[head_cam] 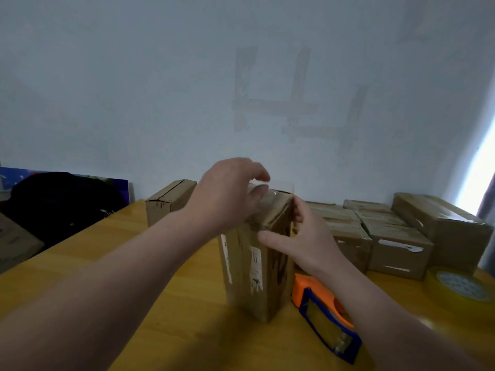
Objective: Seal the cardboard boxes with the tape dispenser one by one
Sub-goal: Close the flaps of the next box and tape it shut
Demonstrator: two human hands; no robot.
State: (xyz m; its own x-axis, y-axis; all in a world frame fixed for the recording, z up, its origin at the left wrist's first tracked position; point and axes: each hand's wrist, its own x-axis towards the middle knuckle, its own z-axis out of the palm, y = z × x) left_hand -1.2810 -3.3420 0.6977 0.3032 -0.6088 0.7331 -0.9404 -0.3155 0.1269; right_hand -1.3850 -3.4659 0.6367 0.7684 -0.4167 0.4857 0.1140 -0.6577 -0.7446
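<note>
Centre frame, upright box: left hand curls fingers over the taped top; right hand clasps its right edge, thumb across the front.

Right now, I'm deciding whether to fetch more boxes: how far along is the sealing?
Done, it seems: the stacked boxes at the back right carry tape. In hand: the upright box, with the left hand over its taped top and the right hand holding its side; the tape dispenser lies on the table beside it. Left: probably the back-left box, whose seam looks untaped.
</note>
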